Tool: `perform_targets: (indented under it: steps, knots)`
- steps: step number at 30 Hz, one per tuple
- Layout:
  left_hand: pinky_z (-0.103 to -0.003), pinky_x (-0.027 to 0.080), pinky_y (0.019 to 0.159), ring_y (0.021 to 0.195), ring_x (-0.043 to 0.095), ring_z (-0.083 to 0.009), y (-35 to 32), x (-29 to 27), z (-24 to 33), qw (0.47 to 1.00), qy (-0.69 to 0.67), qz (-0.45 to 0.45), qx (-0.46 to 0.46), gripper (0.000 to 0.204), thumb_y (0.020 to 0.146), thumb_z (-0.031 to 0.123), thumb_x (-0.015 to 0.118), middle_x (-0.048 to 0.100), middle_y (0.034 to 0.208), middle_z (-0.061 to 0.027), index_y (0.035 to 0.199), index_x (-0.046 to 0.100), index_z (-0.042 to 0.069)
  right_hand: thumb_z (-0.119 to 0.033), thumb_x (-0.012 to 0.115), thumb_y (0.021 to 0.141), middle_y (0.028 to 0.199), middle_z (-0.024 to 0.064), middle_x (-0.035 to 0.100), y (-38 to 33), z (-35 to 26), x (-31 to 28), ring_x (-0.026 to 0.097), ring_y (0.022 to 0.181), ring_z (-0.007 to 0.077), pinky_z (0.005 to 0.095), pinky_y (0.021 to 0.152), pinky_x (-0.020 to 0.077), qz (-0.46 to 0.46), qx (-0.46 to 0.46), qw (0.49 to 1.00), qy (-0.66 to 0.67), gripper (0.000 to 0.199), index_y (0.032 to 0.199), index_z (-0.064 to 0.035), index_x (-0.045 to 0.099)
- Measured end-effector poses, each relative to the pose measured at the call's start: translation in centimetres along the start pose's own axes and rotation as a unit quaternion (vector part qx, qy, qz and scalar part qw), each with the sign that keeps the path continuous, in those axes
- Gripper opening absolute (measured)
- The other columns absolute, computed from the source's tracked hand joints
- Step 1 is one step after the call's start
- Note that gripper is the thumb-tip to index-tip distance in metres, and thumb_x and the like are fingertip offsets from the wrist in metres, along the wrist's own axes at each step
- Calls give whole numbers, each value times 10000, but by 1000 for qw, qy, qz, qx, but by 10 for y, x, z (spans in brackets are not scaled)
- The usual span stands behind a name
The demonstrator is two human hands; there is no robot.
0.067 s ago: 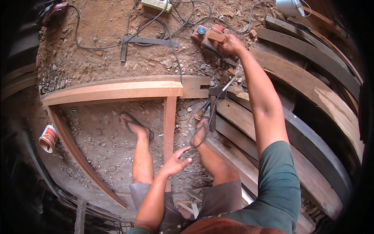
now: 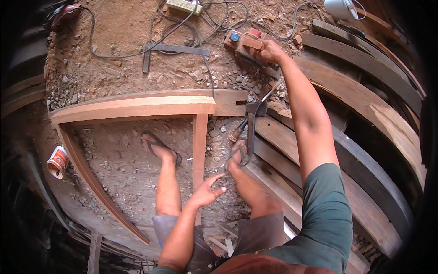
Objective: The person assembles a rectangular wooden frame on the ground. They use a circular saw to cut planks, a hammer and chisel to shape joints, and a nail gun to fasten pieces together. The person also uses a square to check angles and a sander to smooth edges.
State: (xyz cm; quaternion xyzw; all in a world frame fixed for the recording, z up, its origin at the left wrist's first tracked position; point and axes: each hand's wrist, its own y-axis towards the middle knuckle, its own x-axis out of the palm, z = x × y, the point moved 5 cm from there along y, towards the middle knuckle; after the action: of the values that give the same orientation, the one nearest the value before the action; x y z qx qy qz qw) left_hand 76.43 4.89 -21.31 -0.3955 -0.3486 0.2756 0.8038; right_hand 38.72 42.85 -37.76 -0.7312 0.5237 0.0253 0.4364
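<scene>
Right hand (image 2: 269,51) gripping electric planer (image 2: 244,44) on the ground; left hand (image 2: 206,192) spread, fingers loose beside wooden frame (image 2: 137,106)

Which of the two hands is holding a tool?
The right hand, stretched far forward, grips the handle of the electric planer on the ground. The left hand holds nothing; its fingers spread open beside the upright wooden bar.

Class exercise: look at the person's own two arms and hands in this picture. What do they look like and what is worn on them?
Both arms are bare from the hands up. The right hand has no glove; its arm carries a short green sleeve at the shoulder. The left hand is also ungloved, fingers bare, with no sleeve visible on the forearm. No watch, ring or bracelet shows on either.
</scene>
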Motion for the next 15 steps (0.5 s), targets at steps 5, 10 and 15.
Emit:
perform_targets:
  steps: [5, 10, 15]
  knots:
    - [-390, 386, 1156, 1371, 509, -318, 4, -1, -1, 1000, 3, 8, 6, 641, 932, 299, 751, 561, 1448, -195, 1487, 500, 99, -99, 717, 861, 1051, 30, 734, 12, 45, -9, 664, 921, 143, 310, 842, 545, -11, -53, 998, -38, 417, 1273, -48, 675]
    - [-384, 443, 1098, 1311, 551, -280, 4, -11, -10, 998, -51, 21, 3, 640, 929, 296, 753, 589, 1396, -181, 1483, 503, 94, -212, 766, 836, 1130, 159, 700, -34, -5, -2, 680, 1052, 315, 412, 944, 538, 181, -48, 934, -304, 549, 1323, -29, 593]
    - [-369, 499, 1021, 1202, 614, -223, 1, -37, -60, 989, -134, 62, -6, 621, 949, 289, 729, 611, 1349, -138, 1480, 496, 70, -126, 751, 866, 1132, 148, 676, -143, -173, 7, 666, 1057, 292, 400, 933, 524, 268, -69, 960, -46, 478, 1317, -66, 604]
